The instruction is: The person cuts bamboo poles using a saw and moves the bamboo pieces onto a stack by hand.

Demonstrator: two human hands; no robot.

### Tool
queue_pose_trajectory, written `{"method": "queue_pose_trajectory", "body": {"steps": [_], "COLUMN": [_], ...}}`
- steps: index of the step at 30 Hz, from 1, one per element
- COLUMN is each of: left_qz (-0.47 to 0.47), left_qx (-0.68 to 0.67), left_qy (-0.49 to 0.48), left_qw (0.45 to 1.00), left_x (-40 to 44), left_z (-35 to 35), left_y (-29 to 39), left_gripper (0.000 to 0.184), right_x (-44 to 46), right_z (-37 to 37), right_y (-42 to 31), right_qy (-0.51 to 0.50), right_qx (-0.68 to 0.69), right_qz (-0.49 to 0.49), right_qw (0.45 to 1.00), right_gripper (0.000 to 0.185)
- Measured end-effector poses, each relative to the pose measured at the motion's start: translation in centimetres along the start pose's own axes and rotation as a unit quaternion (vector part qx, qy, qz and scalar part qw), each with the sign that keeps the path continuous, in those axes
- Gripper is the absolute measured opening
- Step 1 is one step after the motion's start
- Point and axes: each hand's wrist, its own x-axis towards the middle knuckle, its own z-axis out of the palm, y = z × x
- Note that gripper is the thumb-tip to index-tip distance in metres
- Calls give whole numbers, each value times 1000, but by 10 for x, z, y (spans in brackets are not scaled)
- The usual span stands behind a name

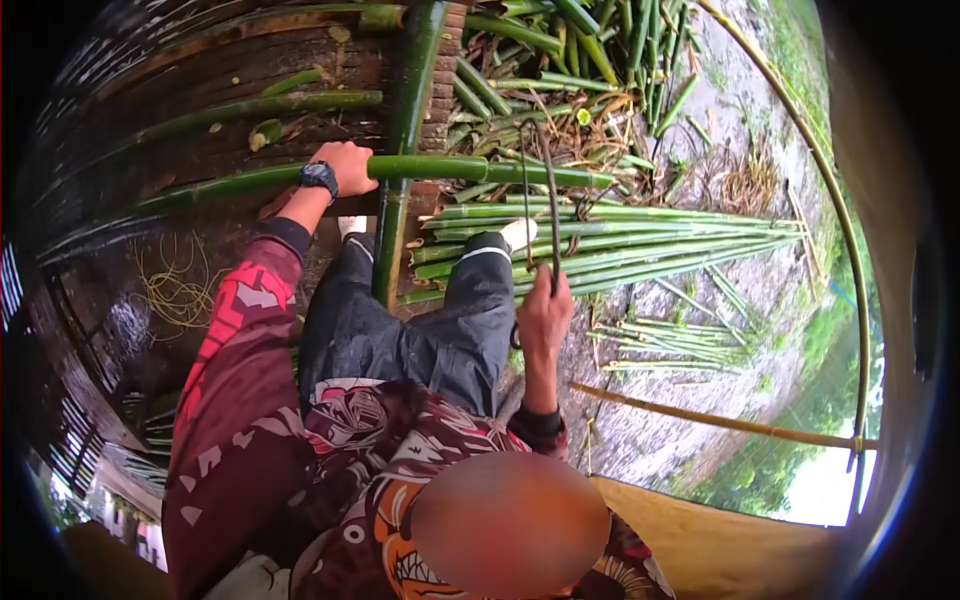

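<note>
My left hand [345, 168], with a black watch at the wrist, is closed over a long green bamboo pole [430, 167]. The pole lies crosswise on a thicker bamboo rail [407, 110], its right end sticking out past the rail. My right hand [544, 310] grips the lower end of a bow saw [551, 190]. Its thin blade and bent frame cross the pole near that right end. Whether the blade has cut into the bamboo cannot be made out.
Cut bamboo lengths [640, 235] lie on the ground to the right, with thinner pieces [680, 345] beyond. More stalks [590, 40] are heaped at the top. Yellowish cord [175, 290] lies coiled at left. A bamboo bar [720, 418] spans the right side.
</note>
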Motion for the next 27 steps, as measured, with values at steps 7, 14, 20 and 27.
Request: {"method": "queue_pose_trajectory", "body": {"steps": [7, 14, 20, 27], "left_qz": [20, 45, 31, 9], "left_qx": [-8, -1, 47, 24], "left_qy": [21, 155, 298, 302], "left_qw": [1000, 987, 953, 953], "left_x": [-3, -18, -54, -69], "left_z": [6, 25, 78, 72], "left_y": [-4, -7, -4, 10], "left_gripper": [44, 53, 43, 46], "right_x": [74, 56, 24, -40], "right_z": [72, 45, 37, 9], "right_y": [31, -32, -13, 79], "right_qy": [-3, 13, -64, 43], "right_qx": [-43, -50, -37, -147], "right_qz": [-214, -243, -202, -328], "right_qw": [976, 969, 977, 932], "right_gripper": [44, 29, 22, 25]}}
